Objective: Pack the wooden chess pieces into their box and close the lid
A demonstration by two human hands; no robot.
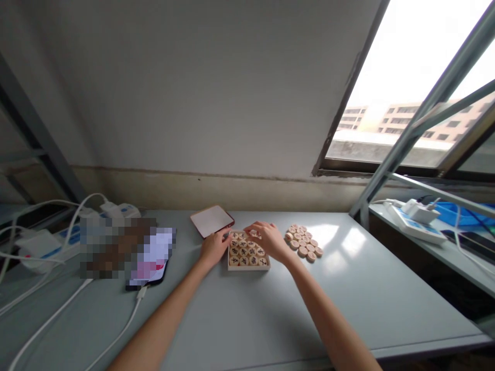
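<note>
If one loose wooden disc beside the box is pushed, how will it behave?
The loose discs lie flat, so one would probably slide on the smooth table, not roll. Small and wooden, likely light and stiff.

Plain office-like room, grey desk [240, 309], power strips [42, 242], window [406, 103] facing buildings

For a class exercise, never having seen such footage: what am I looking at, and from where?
No machine here: one camera, worn on a person's head, looks down at their bare arms. On the grey table lies a wooden box of round Chinese chess pieces. The left hand rests against its left edge; the right hand lies over its far right corner, and whether it pinches a piece is unclear. Loose pieces lie to the right, a flat square panel behind.
</note>
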